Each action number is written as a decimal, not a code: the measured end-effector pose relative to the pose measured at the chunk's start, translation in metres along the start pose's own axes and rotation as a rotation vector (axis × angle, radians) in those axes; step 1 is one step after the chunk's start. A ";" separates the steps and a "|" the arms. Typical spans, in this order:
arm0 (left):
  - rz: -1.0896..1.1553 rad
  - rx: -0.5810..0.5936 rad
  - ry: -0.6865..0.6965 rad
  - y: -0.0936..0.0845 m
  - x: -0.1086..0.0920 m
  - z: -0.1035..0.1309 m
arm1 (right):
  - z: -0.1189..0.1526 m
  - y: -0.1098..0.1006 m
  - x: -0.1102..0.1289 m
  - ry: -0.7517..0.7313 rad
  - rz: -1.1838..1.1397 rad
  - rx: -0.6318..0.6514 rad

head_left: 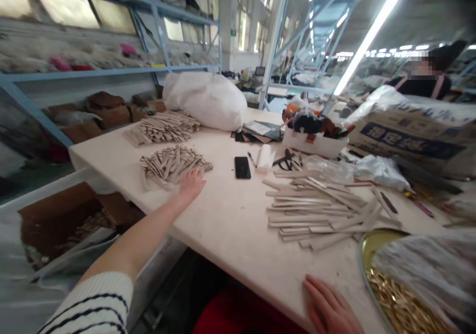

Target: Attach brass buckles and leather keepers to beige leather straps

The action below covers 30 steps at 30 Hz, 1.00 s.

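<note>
My left hand [192, 182] is stretched out over the table, its fingers lying at the near right edge of a pile of beige straps with metal fittings [173, 163]. No strap shows plainly in those fingers, which look apart though slightly blurred. Palm down near the table's front edge, my right hand [330, 304] rests with its fingers extended. Beside it stands a round gold-coloured tray [366, 247] holding many small brass-coloured metal pieces [399, 299], partly covered by clear plastic. Loose flat beige strips [316, 207] lie spread beyond my right hand.
A black phone [242, 167], a white roll [265, 156] and scissors [286, 160] lie mid-table. Behind are another strap bundle [169, 127], a large white sack [206, 98] and a filled white box [312, 143]. A cardboard box [55, 215] sits lower left. A person stands at far right.
</note>
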State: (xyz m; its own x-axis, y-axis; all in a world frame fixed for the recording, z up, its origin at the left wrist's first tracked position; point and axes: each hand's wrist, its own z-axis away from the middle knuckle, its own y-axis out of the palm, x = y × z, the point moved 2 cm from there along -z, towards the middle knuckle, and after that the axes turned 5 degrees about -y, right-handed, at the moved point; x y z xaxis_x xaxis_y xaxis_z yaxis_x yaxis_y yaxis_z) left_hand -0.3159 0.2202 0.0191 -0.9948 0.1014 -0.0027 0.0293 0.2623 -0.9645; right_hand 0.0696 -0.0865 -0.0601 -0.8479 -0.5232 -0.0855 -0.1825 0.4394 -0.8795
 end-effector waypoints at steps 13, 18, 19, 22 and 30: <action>0.144 0.104 0.106 0.040 -0.019 0.052 | -0.006 -0.016 0.015 0.220 -0.106 0.297; 0.187 0.087 0.155 0.040 -0.017 0.062 | -0.010 -0.026 0.020 0.098 0.021 0.457; 0.198 0.079 0.157 0.040 -0.016 0.063 | -0.012 -0.029 0.022 0.074 0.047 0.487; 0.228 0.072 0.145 0.039 -0.014 0.066 | -0.021 -0.035 0.024 0.011 0.109 0.557; 0.227 0.126 0.127 0.035 -0.016 0.072 | -0.028 -0.018 0.021 -0.065 0.048 0.468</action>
State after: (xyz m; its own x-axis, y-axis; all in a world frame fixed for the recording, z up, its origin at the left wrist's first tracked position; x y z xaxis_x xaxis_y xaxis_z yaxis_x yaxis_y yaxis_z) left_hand -0.3055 0.1589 -0.0334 -0.9438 0.2654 -0.1969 0.2296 0.0982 -0.9683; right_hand 0.0411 -0.0848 -0.0329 -0.8142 -0.5615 -0.1474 0.1131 0.0956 -0.9890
